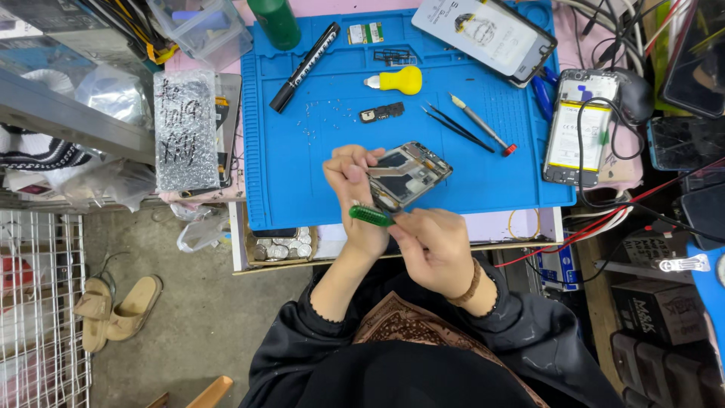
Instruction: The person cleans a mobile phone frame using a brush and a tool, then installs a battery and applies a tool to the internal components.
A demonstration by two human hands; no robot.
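A blue mat [302, 181] covers the worktop [521, 227]. Lying on the mat, at the far left, is a black pen-like tool [305, 66], with a yellow-handled tool [400, 79] and a small black part [382, 112] near the middle. Right of these lie tweezers [455, 126] and a red-tipped screwdriver [482, 124]. An opened phone with its battery showing [578, 128] rests at the right edge.

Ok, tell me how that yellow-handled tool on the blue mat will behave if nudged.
The yellow-handled tool looks rounded and bulbous, so it would probably roll or pivot rather than slide. It seems small and light. The blue mat looks rubbery, which likely damps any rolling.
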